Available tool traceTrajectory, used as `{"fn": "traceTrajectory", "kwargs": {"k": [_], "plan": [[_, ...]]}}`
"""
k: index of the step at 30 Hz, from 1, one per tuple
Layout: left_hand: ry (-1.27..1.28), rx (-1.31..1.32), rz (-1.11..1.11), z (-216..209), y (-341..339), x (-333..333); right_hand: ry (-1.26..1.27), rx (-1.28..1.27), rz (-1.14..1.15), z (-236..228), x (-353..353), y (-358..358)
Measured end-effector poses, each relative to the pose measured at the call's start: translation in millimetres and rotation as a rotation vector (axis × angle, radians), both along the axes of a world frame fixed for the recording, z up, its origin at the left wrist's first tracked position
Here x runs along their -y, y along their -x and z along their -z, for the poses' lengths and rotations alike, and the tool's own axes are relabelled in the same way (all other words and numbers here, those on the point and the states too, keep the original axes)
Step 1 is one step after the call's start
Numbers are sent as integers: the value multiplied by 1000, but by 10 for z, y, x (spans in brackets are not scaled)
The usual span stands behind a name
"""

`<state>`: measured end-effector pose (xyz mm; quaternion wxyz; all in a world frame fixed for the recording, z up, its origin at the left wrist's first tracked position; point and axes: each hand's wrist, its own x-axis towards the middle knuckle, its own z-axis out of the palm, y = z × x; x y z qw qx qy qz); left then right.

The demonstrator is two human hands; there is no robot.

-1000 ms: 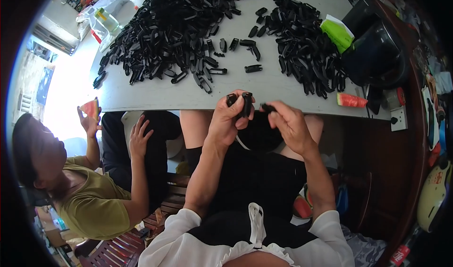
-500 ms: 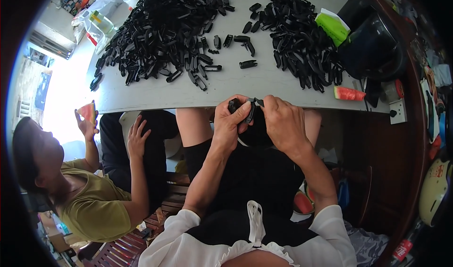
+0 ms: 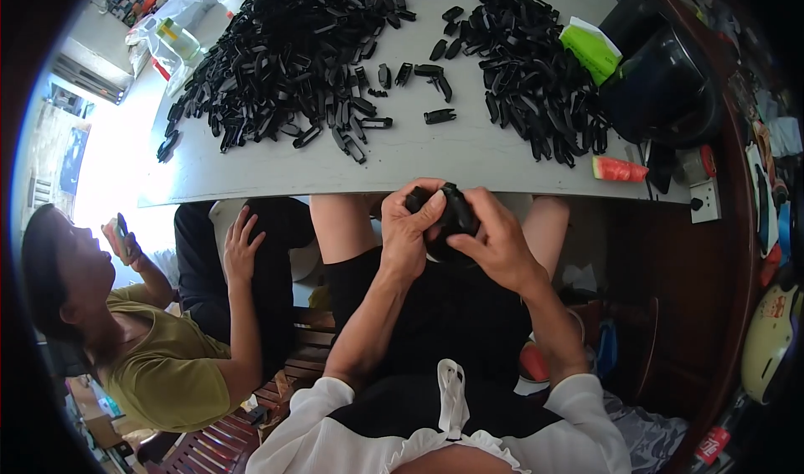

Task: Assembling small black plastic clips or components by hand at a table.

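Just off the table's front edge, my left hand (image 3: 405,233) is closed around small black plastic parts (image 3: 455,210), its thumb pressed on top. From the other side my right hand (image 3: 501,238) grips the same dark pieces, fingers curled and thumb below. How the pieces fit together is hidden by my fingers. On the table (image 3: 402,168) beyond lies a large heap of black plastic clips (image 3: 276,72), with a smaller heap of similar black parts (image 3: 536,80) to its right. Several loose pieces lie between the heaps, among them one single clip (image 3: 440,116).
A watermelon piece (image 3: 619,169) lies at the table's right edge, near a black container (image 3: 657,85) and a green packet (image 3: 590,48). To my left sits a person (image 3: 167,365) holding a watermelon slice (image 3: 115,238). A bottle (image 3: 177,40) stands at the far left.
My right hand has turned and come lower, its thumb now in against the black parts. My left hand stays nearly in place. The person beside me has drawn the watermelon slice toward themselves.
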<state>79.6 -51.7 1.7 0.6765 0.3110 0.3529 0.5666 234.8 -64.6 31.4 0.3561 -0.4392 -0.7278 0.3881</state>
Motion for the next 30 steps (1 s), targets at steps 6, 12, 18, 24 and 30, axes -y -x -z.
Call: {"fn": "traceTrajectory", "kwargs": {"k": [6, 12, 18, 24, 30], "plan": [[-129, 9, 97, 72, -61, -22, 479, -784, -128, 329, 23, -41], [25, -162, 147, 4, 24, -1, 505, -597, 30, 426, 27, -247], [169, -41, 180, 65, 246, -68, 96, 388, 73, 407, -149, -320], [182, 188, 349, 124, 277, -108, -235, 371, 430, 246, -810, -255], [199, 183, 327, 104, 303, -77, -327, 840, 647, 370, -1423, -59]]}}
